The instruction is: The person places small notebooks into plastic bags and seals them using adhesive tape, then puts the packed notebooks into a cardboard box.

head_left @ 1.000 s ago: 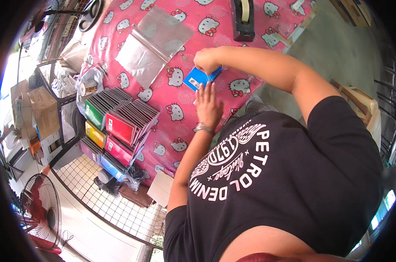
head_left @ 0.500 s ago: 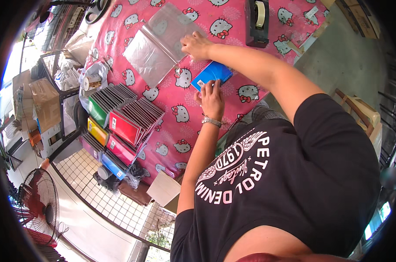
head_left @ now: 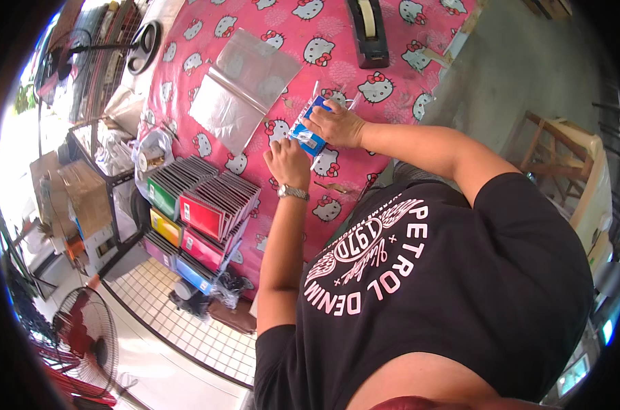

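A small blue spiral notebook [head_left: 311, 142] lies tilted on the pink table cover, with strips of clear plastic [head_left: 315, 162] sticking out past its edges. My left hand [head_left: 289, 164] is closed at its lower left edge, fingertips on the cover's border. From the right, my right hand [head_left: 339, 125] grips its upper part with bent fingers. How the plastic sits beneath the fingers is hidden. Just beyond, clear plastic covers [head_left: 238, 92] lie spread flat on the table.
A black tape dispenser [head_left: 370, 41] stands at the far side. Left of my left arm are stacked spiral notebooks [head_left: 204, 205] in green, red, yellow, pink and blue. A plastic bag with a jar [head_left: 149, 156] is behind them. A fan [head_left: 88, 342] stands lower left, a wooden chair [head_left: 556, 150] at right.
My right hand has come back from the clear plastic covers to the blue notebook. Clear plastic now shows around the notebook. My left hand has shifted to its left edge. The view has shifted.
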### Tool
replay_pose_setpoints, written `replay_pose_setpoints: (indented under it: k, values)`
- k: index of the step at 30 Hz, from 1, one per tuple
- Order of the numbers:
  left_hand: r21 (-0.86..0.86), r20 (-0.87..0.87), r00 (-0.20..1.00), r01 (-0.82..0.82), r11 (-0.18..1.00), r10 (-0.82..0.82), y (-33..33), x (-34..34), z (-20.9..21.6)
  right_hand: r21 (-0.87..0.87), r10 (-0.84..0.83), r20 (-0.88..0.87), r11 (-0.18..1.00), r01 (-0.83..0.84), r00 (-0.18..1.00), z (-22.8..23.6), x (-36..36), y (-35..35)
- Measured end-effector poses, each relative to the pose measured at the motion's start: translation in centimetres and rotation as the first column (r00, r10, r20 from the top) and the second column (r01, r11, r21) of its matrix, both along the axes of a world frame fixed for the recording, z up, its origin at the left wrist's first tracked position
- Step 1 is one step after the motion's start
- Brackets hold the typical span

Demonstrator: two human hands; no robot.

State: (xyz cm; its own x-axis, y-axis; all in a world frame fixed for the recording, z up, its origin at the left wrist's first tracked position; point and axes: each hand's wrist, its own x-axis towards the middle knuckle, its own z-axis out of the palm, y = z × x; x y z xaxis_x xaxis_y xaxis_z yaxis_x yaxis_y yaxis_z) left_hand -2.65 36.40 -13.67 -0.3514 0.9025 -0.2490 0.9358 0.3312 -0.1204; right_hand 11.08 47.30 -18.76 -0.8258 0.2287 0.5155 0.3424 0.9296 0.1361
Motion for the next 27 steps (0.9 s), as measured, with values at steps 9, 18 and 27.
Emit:
replay_pose_setpoints:
  k: [9,18,27]
  values:
    - [0.384,0.184,0.98,-0.141,0.913,0.074,1.3,3.2,-3.7,-0.407,-0.139,-0.088,0.909,0.092,0.986,1.2,-0.5,5.5]
    - [0.246,0.172,0.984,-0.084,0.966,0.042,2.8,2.0,-2.2,-0.517,0.126,0.037,0.852,-0.089,0.991,1.7,5.5,-4.4]
    - [0.098,0.165,0.986,-0.029,0.995,0.013,3.0,2.9,-1.6,-0.512,0.174,0.37,0.858,0.044,0.913,2.4,1.5,-3.1]
